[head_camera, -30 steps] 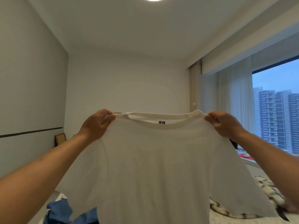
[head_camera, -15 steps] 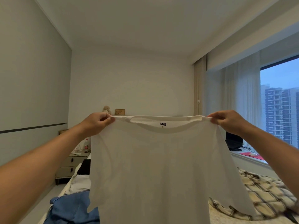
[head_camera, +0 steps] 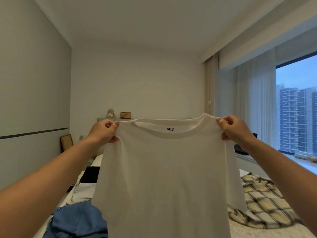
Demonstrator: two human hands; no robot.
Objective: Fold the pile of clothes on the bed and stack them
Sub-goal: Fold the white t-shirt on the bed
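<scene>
Biggest risk I can see right now: the tee (head_camera: pixel 164 177) is hanging in mid-air in the centre of the frame, held only at its two shoulder corners, so if one pinch slips the whole thing swings sideways and flops onto the blue garment (head_camera: pixel 77 220) at lower left or the plaid shirt (head_camera: pixel 260 203) at lower right, and then it's a tangle. Also the hem drops out of frame at the bottom, so I can't tell if it's clear of the bed (head_camera: pixel 267 231); laying it down from here could bunch it up or trap a sleeve underneath. Hands: both arms are stretched out forward and a bit up, roughly level with each other. The left hand (head_camera: pixel 103 133) has its grip pinching the shoulder seam left of the collar, thumb on top, fingers curled under. The right hand (head_camera: pixel 235 129) mirrors it, pinching the other shoulder. The cloth between them is pulled fairly taut, collar label facing the person.
</scene>
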